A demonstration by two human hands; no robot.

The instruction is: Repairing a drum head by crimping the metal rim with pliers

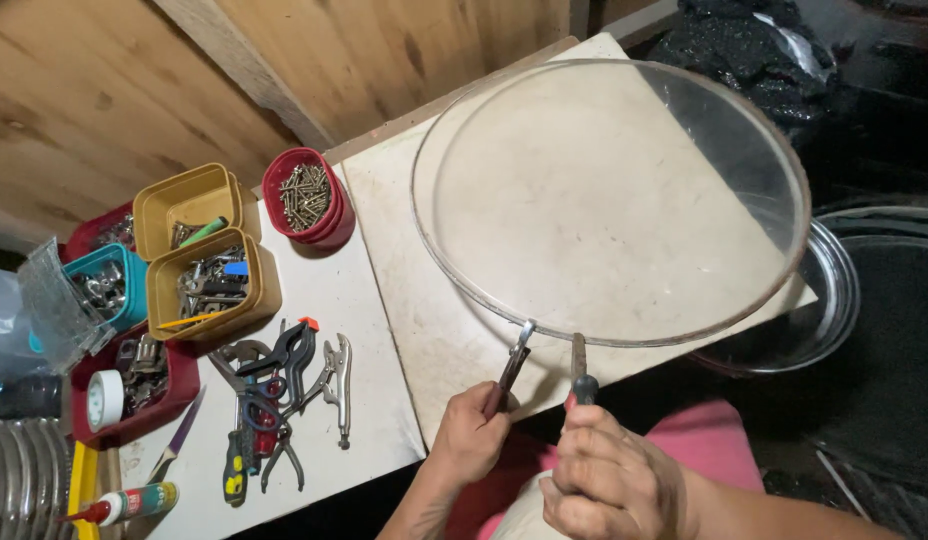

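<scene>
I see my left hand [471, 438] at the lower centre of the frame, fingers wrapped tight round the handle of a pair of pliers [514, 362] whose jaws bite the near rim of a large clear round disc [624, 190]. My right hand [609, 480], just right of it, is closed round a dark-handled tool [581, 372] whose tip meets the same rim close beside the pliers. The disc fills the upper right of the frame, lying on a pale board [424, 330] and overhanging its right edge above a round metal pan [829, 310]. Nothing lies between my hands and the rim. At centre left I count two yellow tubs [199, 240], one red cup of screws [306, 195] and one teal tub [109, 285]. Below them lies a heap of hand tools [279, 395], with one roll of white tape [104, 400] and one glue bottle [129, 503] at the lower left.
</scene>
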